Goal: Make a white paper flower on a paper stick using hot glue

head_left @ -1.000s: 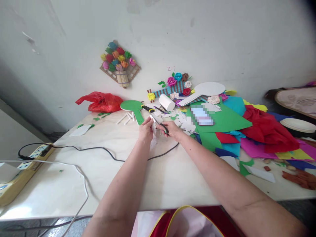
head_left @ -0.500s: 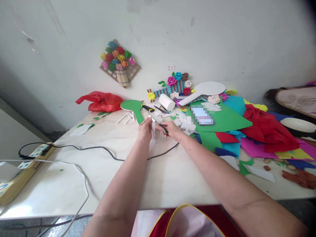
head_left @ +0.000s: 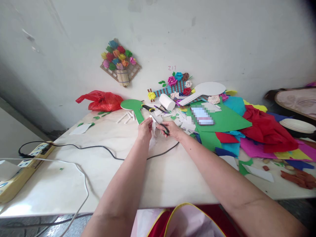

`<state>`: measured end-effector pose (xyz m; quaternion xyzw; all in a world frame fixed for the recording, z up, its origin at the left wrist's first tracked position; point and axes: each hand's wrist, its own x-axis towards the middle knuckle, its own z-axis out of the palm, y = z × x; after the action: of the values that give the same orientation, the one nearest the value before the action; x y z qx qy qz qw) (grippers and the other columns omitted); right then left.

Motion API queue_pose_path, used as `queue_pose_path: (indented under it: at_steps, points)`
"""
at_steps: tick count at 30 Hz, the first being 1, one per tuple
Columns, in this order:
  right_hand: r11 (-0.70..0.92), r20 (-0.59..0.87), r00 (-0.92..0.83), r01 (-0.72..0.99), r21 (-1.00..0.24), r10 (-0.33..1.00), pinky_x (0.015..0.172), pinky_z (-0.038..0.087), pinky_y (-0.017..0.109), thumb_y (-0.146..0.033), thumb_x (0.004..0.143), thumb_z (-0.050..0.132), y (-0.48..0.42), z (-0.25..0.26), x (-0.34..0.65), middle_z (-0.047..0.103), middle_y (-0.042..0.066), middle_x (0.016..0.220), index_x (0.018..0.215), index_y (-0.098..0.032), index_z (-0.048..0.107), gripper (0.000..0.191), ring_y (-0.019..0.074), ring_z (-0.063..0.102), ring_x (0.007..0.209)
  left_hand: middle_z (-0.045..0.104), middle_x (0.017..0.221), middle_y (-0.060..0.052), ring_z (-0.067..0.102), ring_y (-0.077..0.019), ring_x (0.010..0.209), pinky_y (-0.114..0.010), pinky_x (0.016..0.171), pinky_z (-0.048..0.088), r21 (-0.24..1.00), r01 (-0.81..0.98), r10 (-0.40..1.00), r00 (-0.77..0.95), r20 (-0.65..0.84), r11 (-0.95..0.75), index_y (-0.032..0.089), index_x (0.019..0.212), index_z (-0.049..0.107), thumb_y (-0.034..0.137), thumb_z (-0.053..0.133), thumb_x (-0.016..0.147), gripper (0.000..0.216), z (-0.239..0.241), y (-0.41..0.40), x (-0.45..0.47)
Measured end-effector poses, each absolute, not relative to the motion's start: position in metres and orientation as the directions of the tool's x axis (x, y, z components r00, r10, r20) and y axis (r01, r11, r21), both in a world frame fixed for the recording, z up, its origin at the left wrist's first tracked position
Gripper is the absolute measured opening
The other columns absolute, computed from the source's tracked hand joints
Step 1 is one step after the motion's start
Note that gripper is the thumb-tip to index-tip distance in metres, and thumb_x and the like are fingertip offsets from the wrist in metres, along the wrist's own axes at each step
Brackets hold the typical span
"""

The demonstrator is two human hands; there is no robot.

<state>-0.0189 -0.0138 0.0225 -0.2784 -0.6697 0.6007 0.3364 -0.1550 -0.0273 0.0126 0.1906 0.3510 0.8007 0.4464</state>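
My left hand (head_left: 145,127) pinches a piece of thin white material (head_left: 154,130), which hangs down from the fingers; its exact kind is hard to make out. My right hand (head_left: 172,129) is closed round the black handles of a pair of scissors (head_left: 164,127). The blades point up and left, touching or close to the white piece at my left fingertips. Just beyond the hands lie a yellow and black utility knife (head_left: 148,108) and a green paddle-shaped cutout (head_left: 132,105). White paper scraps (head_left: 187,124) are scattered to the right of the scissors.
Several white rolled sticks (head_left: 126,117) and a red plastic bag (head_left: 105,101) lie to the left. A white cylinder (head_left: 167,102) stands behind. At right are a phone (head_left: 202,116), green sheets (head_left: 229,120) and red crepe paper (head_left: 270,130). A black cable (head_left: 93,146) runs beneath my forearms from a power strip (head_left: 37,161).
The scissor handles have spread slightly in my right hand. Both hands remain at nearly the same spot, and the things on the table have not moved.
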Motion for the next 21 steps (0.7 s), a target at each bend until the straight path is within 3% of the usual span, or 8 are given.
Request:
queue_pose_path:
  at_steps: [21]
  points:
    - [0.131, 0.121, -0.610, -0.029, -0.991, 0.783, 0.031, 0.030, 0.016, -0.042, 0.062, 0.068, -0.0077, 0.0224, -0.0181, 0.045, -0.005, 0.043, 0.059, -0.012, 0.055, 0.032, 0.0034, 0.037, 0.035, 0.056, 0.051, 0.002, 0.049, -0.0057, 0.047, -0.018, 0.049, 0.037, 0.770, -0.535, 0.841, -0.542, 0.003, -0.348, 0.010, 0.064, 0.063, 0.009, 0.068, 0.050, 0.015, 0.0194, -0.0330, -0.1469]
